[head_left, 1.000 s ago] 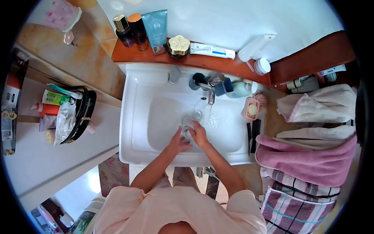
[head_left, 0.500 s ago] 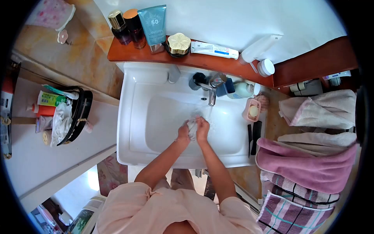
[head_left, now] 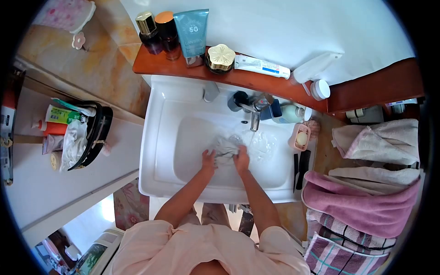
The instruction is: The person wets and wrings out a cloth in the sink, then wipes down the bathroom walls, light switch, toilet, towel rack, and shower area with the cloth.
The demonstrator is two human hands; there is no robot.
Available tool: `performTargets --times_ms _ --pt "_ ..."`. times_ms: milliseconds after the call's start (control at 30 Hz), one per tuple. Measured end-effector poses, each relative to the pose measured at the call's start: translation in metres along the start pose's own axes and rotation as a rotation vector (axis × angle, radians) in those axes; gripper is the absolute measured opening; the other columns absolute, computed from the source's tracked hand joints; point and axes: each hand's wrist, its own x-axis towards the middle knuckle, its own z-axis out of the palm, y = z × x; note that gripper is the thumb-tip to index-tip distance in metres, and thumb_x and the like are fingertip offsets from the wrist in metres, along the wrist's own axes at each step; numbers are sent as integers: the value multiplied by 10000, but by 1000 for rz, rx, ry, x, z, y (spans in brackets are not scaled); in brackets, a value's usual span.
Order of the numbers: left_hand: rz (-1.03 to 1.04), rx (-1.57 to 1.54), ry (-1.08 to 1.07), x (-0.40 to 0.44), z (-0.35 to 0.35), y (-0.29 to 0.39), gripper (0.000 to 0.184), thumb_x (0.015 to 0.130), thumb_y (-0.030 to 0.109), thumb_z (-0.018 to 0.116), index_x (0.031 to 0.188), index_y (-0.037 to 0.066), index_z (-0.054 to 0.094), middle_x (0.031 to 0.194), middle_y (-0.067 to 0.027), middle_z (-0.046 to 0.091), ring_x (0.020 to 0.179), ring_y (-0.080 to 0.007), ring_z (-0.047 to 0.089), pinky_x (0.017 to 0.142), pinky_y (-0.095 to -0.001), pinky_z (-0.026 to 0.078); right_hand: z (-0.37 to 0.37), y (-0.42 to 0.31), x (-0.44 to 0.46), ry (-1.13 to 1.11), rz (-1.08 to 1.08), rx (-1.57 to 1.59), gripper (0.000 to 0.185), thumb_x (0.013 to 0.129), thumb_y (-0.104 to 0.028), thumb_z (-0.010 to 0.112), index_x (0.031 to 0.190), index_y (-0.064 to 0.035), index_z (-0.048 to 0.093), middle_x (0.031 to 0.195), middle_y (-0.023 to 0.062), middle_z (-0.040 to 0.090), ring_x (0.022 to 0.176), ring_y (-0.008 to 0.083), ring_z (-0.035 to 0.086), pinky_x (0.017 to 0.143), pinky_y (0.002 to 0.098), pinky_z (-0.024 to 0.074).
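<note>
A wet whitish cloth (head_left: 226, 149) is stretched between my two hands, low in the white sink (head_left: 158, 137). My left hand (head_left: 209, 159) grips its left side with bent fingers. On the right side, my right hand (head_left: 241, 159) has its fingers closed on the cloth's edge. The cloth looks loose and wrinkled, and its lower part blends with the basin. Beyond the hands stands the metal faucet (head_left: 255, 120), its spout over the basin. Wet splashes show on the basin to the right of my right hand.
A wooden shelf (head_left: 183, 68) behind the sink carries bottles, tubes and a gold-lidded jar (head_left: 221, 57). On the sink's right rim are a pink soap dish (head_left: 300, 143) and a black comb (head_left: 303, 167). Towels (head_left: 362, 199) hang at right; a black basket (head_left: 98, 137) hangs at left.
My hands have moved apart, and the cloth between them has gone from bunched up to spread out. The stream under the faucet no longer shows. The view has shifted slightly.
</note>
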Motion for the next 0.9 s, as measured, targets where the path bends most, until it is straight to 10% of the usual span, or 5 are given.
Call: performTargets --times_ms 33,167,400,533,900 --pt "-74 -20 -18 -15 3 11 733 851 477 660 1401 168 286 1329 -107 435 1097 -325 488 779 -594 484 15 10 8 379 -175 -177 513 754 -29 649 1238 -47 480 1216 196 537 1042 396 553 849 447 471" --pt "-228 -186 -280 -26 7 33 594 858 486 648 1293 129 459 1228 -124 546 1060 -298 563 808 -512 506 -8 -57 -36 -12 -313 263 537 753 51 624 1257 -68 484 1125 165 573 740 339 576 636 374 478" --pt "-311 -460 -1022 -38 18 66 376 922 367 606 1107 40 593 1060 -132 638 903 -226 630 766 -345 534 -44 -145 -90 119 -583 160 140 759 -78 699 861 -28 618 834 152 611 725 348 604 622 386 484" --pt "170 -404 -538 -10 22 11 266 902 291 646 1026 57 618 953 -105 649 780 -199 629 681 -335 525 -38 -143 -86 190 -461 203 127 774 -89 684 747 -6 591 715 155 590 646 356 588 587 386 470" --pt "58 -482 -226 -98 34 45 423 858 218 705 1199 59 512 1036 -69 590 904 -169 590 706 -319 505 5 -35 -30 433 49 769 304 961 -251 575 705 -86 577 701 -53 524 658 60 435 603 241 378"
